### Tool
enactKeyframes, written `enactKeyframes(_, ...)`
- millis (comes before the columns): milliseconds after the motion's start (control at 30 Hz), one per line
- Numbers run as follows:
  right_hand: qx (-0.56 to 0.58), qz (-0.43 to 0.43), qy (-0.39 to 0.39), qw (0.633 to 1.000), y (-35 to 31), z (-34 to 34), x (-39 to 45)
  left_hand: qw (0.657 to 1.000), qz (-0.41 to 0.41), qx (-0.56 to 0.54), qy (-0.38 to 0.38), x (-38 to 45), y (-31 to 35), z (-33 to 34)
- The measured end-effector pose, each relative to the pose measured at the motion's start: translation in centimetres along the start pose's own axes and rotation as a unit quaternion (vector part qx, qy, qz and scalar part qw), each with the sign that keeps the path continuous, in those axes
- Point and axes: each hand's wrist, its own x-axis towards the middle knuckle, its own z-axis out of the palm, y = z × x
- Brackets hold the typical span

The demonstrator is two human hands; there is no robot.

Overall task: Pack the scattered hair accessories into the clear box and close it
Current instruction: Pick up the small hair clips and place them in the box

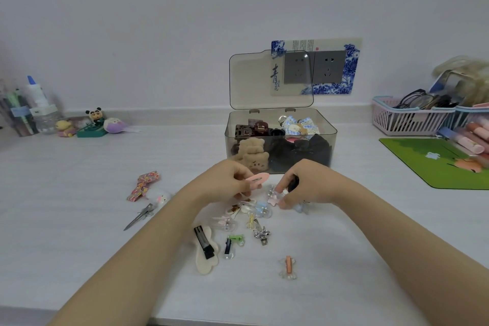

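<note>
Currently, desk [79,167]: white, small clips strewn toward its front edge.
Clear box [280,140]: lid raised, near the back edge, partly filled.
Left hand [225,180]: pinching a pink snap clip [258,179].
Right hand [307,182]: fingers closed around a dark clip [293,184].

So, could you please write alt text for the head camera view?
Two hands gather small hair clips from a white table: the left hand holds a pink clip, the right hand grips something dark. Behind them stands the clear box, lid open, already holding accessories.
</note>
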Motion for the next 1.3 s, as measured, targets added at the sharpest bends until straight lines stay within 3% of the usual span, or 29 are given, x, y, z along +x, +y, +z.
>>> enactKeyframes(167, 0.042, 0.018, -0.02, 0.999, 0.6, -1.4, -0.3, 0.994, -0.024, 0.081, -0.067, -0.7, 0.0, 0.2)
enactKeyframes(300, 0.113, 0.05, -0.025, 0.992, 1.5, -2.5, -0.2, 0.984, 0.024, 0.167, -0.066, -0.8, 0.1, 0.5)
enactKeyframes(433, 0.149, 0.071, -0.04, 0.985, 1.9, -2.8, -0.1, 0.991, 0.02, 0.1, -0.082, -0.7, 0.1, 0.7)
enactKeyframes(667, 0.21, 0.069, -0.04, 0.974, 1.9, -3.0, -0.2, 0.988, 0.004, 0.109, -0.113, -0.3, 0.4, 0.9)
enactKeyframes(800, 0.227, 0.058, -0.027, 0.972, 1.8, -3.1, -0.3, 0.988, 0.026, 0.126, -0.089, -0.3, 1.0, 0.9)
enactKeyframes(967, 0.25, 0.03, 0.057, 0.966, 1.2, -4.2, -1.1, 0.995, 0.06, 0.054, -0.06, 0.2, 2.0, -0.2)
enactKeyframes(1133, 0.259, 0.012, 0.131, 0.957, 0.4, -6.6, -1.3, 0.997, 0.048, 0.057, -0.021, 1.6, 5.3, -1.9)
enactKeyframes(1300, 0.25, 0.027, 0.154, 0.956, 0.2, -8.4, -0.7, 0.99, 0.003, -0.128, -0.053, 4.9, 7.6, -2.8)
